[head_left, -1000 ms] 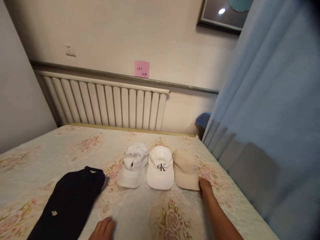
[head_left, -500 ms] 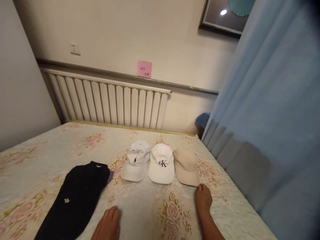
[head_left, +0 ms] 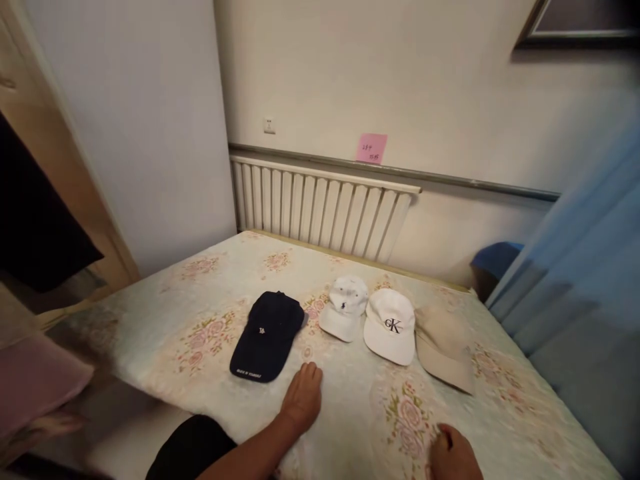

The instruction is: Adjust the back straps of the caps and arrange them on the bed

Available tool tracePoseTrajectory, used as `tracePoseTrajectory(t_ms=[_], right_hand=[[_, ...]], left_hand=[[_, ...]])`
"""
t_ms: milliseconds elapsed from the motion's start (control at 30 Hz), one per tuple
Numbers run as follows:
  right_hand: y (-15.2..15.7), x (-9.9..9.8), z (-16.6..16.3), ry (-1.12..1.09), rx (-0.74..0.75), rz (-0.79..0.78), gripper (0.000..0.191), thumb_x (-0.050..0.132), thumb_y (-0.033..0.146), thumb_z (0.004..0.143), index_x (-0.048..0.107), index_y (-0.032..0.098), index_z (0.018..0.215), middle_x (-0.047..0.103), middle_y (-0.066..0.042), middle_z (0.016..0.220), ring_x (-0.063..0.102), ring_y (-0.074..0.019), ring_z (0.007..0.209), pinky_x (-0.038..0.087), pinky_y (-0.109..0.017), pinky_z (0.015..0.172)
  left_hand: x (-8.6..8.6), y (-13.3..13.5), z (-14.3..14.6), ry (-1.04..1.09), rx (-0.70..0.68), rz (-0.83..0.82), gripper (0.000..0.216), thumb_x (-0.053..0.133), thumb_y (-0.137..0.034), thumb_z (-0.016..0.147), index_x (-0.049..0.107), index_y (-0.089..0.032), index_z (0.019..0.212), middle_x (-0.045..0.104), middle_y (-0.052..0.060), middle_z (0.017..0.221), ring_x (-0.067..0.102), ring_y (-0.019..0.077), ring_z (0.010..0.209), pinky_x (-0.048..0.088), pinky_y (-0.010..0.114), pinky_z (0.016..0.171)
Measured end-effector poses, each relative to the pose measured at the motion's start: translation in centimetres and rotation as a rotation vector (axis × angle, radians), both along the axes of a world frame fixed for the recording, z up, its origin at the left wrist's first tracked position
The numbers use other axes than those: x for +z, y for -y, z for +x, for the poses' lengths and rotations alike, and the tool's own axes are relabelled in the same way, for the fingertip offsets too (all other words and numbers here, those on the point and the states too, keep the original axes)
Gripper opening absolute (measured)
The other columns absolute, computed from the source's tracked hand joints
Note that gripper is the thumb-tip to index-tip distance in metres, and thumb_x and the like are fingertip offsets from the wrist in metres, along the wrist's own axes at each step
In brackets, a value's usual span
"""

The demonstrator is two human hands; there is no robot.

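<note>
Four caps lie on a flowered bed cover (head_left: 350, 413): a navy cap (head_left: 267, 337) with a small white emblem, a white cap (head_left: 345, 308) with a small dark logo, a white CK cap (head_left: 393, 327), and a beige cap (head_left: 443, 347) at the right end. My left hand (head_left: 303, 395) rests on the cover just right of the navy cap's brim, fingers curled together around nothing. Nearer to me, below the beige cap and apart from it, is my right hand (head_left: 453, 453). Its fingers are loosely bent with a gap at the thumb, and no object shows in it.
A white radiator (head_left: 320, 203) and a pipe run along the wall behind the bed. Blue curtain (head_left: 590, 300) hangs at the right. A wardrobe side (head_left: 150, 133) and dark hanging cloth (head_left: 40, 213) stand left. A pink note (head_left: 371, 148) is on the wall.
The view has swung left, so everything appears further right. My right hand has come away from the beige cap's brim towards me. My left hand has reached forward beside the navy cap.
</note>
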State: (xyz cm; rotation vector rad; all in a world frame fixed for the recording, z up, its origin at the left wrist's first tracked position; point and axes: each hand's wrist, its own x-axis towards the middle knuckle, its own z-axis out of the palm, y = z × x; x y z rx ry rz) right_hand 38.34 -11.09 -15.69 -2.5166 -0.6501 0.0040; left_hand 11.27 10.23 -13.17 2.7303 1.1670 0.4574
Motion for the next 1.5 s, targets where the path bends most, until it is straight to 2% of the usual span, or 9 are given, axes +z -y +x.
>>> tracePoseTrajectory(t_ms=[300,533,700,833,900,1067,1167,1400,1500], right_hand=[[-1.3,-1.0,-7.5,0.306,0.237,0.029,0.022,0.038,0.023,0.085,0.058,0.018,0.092,0.061,-0.010,0.091,0.058,-0.0234,0.088,0.041,-0.033,0.078],[-1.7,-0.5,-8.2,0.476,0.256,-0.029,0.018,0.038,0.018,0.089,0.056,0.021,0.084,0.058,-0.006,0.083,0.055,-0.0205,0.079,0.038,-0.030,0.071],[-1.8,-0.6,-8.1,0.487,0.233,-0.021,0.016,0.041,0.018,0.088,0.055,0.022,0.081,0.057,-0.004,0.081,0.055,-0.0192,0.076,0.037,-0.029,0.069],[-1.9,-0.5,-8.2,0.465,0.242,0.023,0.017,0.039,0.017,0.087,0.055,0.021,0.081,0.055,-0.005,0.081,0.053,-0.0202,0.077,0.037,-0.030,0.070],[-2.0,-0.2,-8.4,0.421,0.237,0.082,0.019,0.039,0.019,0.088,0.055,0.021,0.079,0.054,-0.005,0.080,0.052,-0.0209,0.076,0.036,-0.031,0.071],[-2.0,0.9,-8.9,0.106,0.186,0.391,0.015,0.046,0.023,0.082,0.055,0.023,0.070,0.052,-0.003,0.075,0.050,-0.0201,0.074,0.036,-0.031,0.072],[-2.0,1.7,-8.0,0.000,0.147,0.475,0.013,0.049,0.024,0.077,0.057,0.023,0.067,0.055,-0.002,0.072,0.052,-0.0194,0.072,0.037,-0.030,0.072],[-3.4,2.3,-0.1,-0.405,-0.139,0.793,0.013,0.053,0.028,0.075,0.059,0.017,0.076,0.061,0.001,0.058,0.060,-0.0178,0.059,0.048,-0.029,0.061],[-4.6,2.0,3.4,-0.589,-0.242,0.980,0.015,0.051,0.028,0.083,0.057,0.014,0.083,0.064,-0.001,0.069,0.065,-0.0157,0.068,0.053,-0.028,0.065]], left_hand=[[0.7,0.0,-0.7,0.069,-0.012,-0.021,0.026,0.036,-0.001,0.079,0.054,-0.016,0.090,0.052,0.007,0.098,0.045,0.0209,0.096,0.036,0.035,0.094],[1.1,0.4,-3.5,0.173,-0.105,-0.080,0.029,0.038,0.001,0.075,0.055,-0.018,0.087,0.053,0.005,0.097,0.045,0.0184,0.097,0.037,0.032,0.091],[0.8,0.3,-6.3,0.327,-0.179,-0.124,0.032,0.033,-0.001,0.080,0.057,-0.018,0.092,0.055,0.007,0.095,0.049,0.0196,0.095,0.040,0.035,0.089],[0.4,0.3,-7.7,0.435,-0.169,-0.119,0.030,0.033,-0.004,0.080,0.057,-0.019,0.088,0.056,0.007,0.089,0.052,0.0205,0.089,0.043,0.037,0.085],[0.4,0.3,-8.1,0.466,-0.164,-0.110,0.028,0.035,-0.005,0.079,0.057,-0.019,0.085,0.056,0.006,0.087,0.053,0.0203,0.088,0.044,0.036,0.083],[0.8,0.7,-8.4,0.448,-0.144,-0.082,0.025,0.036,-0.004,0.078,0.056,-0.019,0.081,0.056,0.005,0.086,0.053,0.0186,0.086,0.044,0.033,0.082],[0.9,0.8,-8.1,0.398,-0.115,-0.060,0.024,0.036,-0.004,0.078,0.055,-0.019,0.079,0.055,0.004,0.085,0.052,0.0184,0.085,0.043,0.033,0.082],[0.1,0.8,-7.5,0.247,-0.050,0.031,0.022,0.038,-0.008,0.080,0.057,-0.020,0.084,0.056,0.005,0.088,0.054,0.0203,0.089,0.042,0.035,0.087],[-0.5,0.6,-7.4,0.211,-0.034,0.049,0.023,0.038,-0.009,0.081,0.057,-0.020,0.088,0.057,0.006,0.091,0.054,0.0208,0.093,0.041,0.037,0.089]])
